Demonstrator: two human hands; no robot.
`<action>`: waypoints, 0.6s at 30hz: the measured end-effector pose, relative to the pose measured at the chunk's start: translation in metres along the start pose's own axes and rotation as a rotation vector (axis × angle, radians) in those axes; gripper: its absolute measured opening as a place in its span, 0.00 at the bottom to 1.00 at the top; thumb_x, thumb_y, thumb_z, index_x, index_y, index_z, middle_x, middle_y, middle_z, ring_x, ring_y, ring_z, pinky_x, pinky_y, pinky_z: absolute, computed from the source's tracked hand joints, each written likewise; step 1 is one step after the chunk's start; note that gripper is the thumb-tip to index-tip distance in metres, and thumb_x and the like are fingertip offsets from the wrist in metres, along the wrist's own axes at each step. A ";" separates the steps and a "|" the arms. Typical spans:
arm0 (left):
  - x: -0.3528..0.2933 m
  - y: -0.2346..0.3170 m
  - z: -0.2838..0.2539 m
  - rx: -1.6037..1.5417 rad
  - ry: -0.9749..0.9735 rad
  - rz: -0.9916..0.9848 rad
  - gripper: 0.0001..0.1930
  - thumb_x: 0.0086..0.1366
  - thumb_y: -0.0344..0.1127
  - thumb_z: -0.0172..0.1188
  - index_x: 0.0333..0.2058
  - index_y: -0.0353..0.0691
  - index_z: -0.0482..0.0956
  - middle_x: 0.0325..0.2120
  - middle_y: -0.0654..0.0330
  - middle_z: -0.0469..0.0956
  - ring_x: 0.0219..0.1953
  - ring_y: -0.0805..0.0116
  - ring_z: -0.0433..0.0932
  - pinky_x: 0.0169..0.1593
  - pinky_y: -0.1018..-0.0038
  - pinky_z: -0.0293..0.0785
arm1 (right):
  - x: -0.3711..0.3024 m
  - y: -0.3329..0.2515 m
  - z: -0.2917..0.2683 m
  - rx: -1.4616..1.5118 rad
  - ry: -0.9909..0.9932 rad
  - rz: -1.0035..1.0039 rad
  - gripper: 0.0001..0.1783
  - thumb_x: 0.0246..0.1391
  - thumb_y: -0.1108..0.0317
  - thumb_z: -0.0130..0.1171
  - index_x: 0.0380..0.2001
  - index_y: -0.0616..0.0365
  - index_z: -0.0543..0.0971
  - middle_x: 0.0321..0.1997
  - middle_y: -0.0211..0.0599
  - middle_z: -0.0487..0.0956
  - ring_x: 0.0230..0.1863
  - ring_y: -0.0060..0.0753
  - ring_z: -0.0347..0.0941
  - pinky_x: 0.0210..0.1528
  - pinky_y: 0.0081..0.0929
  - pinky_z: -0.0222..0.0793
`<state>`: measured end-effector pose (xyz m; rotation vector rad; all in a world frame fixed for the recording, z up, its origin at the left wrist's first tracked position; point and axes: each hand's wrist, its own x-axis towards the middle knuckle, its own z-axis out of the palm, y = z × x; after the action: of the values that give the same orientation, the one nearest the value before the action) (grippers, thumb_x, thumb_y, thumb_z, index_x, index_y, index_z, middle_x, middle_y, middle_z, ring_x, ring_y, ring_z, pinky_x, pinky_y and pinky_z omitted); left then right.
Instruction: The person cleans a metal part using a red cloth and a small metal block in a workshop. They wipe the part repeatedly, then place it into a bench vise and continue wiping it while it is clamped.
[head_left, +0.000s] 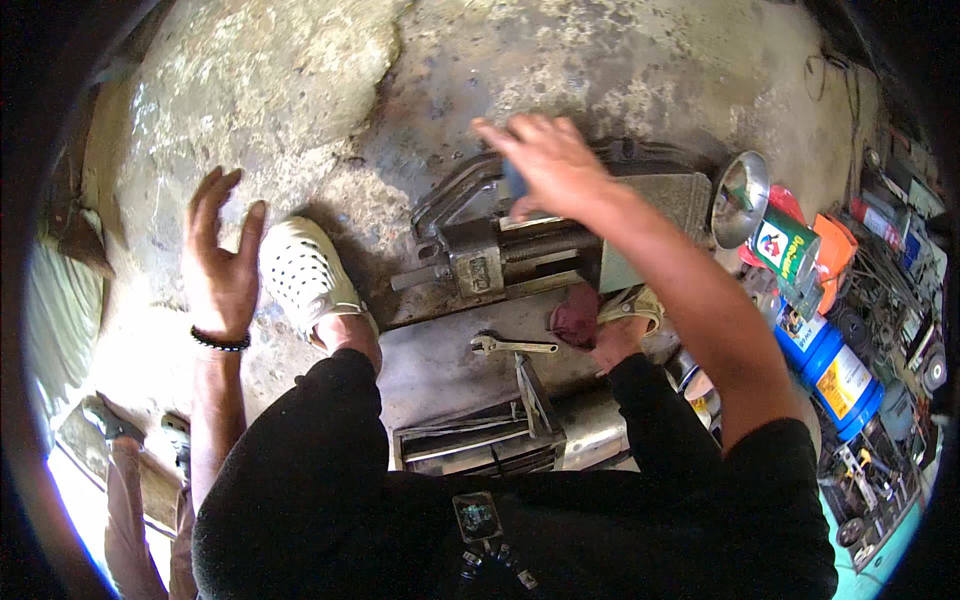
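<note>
My left hand (219, 265) is raised at the left beside my light clog, with its fingers apart and nothing in them. A dark beaded bracelet is on its wrist. On the right, my right hand (555, 170) reaches over a metal vise (478, 268) with a thick threaded screw. Its fingers are stretched out and spread. A dark blue piece (515, 180) shows between the thumb and fingers; whether the hand touches it I cannot tell. Nearer me lie an adjustable wrench (515, 346) and a dark red cloth (575, 315), the cloth against my right foot.
A metal frame (480, 437) lies between my legs. To the right stand a metal bowl (741, 198), a green container (786, 250), an orange item (836, 262) and a blue bucket (828, 362), beside heaped tools and parts. Another person's legs (130, 510) show at lower left.
</note>
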<state>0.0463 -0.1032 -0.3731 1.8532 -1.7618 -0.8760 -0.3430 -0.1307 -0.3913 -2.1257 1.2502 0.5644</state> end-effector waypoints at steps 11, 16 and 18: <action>-0.007 0.000 -0.003 0.125 -0.049 0.056 0.23 0.63 0.34 0.69 0.56 0.41 0.79 0.62 0.47 0.72 0.64 0.50 0.71 0.66 0.58 0.69 | -0.001 -0.016 0.000 0.017 0.092 -0.205 0.65 0.31 0.56 0.83 0.74 0.43 0.58 0.64 0.46 0.72 0.66 0.46 0.67 0.66 0.45 0.60; -0.005 0.001 0.000 0.130 -0.016 0.208 0.24 0.61 0.32 0.70 0.56 0.40 0.78 0.62 0.47 0.71 0.64 0.47 0.71 0.66 0.57 0.69 | -0.009 -0.005 -0.002 -0.244 -0.144 0.109 0.69 0.27 0.53 0.84 0.75 0.45 0.57 0.59 0.44 0.74 0.65 0.46 0.67 0.62 0.44 0.62; -0.004 0.004 0.001 -0.018 -0.002 0.049 0.23 0.62 0.34 0.69 0.56 0.40 0.79 0.62 0.47 0.72 0.64 0.49 0.72 0.66 0.57 0.69 | -0.010 -0.004 -0.002 -0.226 -0.143 0.061 0.68 0.28 0.54 0.84 0.75 0.43 0.57 0.62 0.45 0.73 0.66 0.46 0.67 0.62 0.44 0.61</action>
<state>0.0428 -0.0997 -0.3706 1.7904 -1.7865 -0.8726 -0.3438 -0.1242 -0.3822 -2.1899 1.2227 0.9063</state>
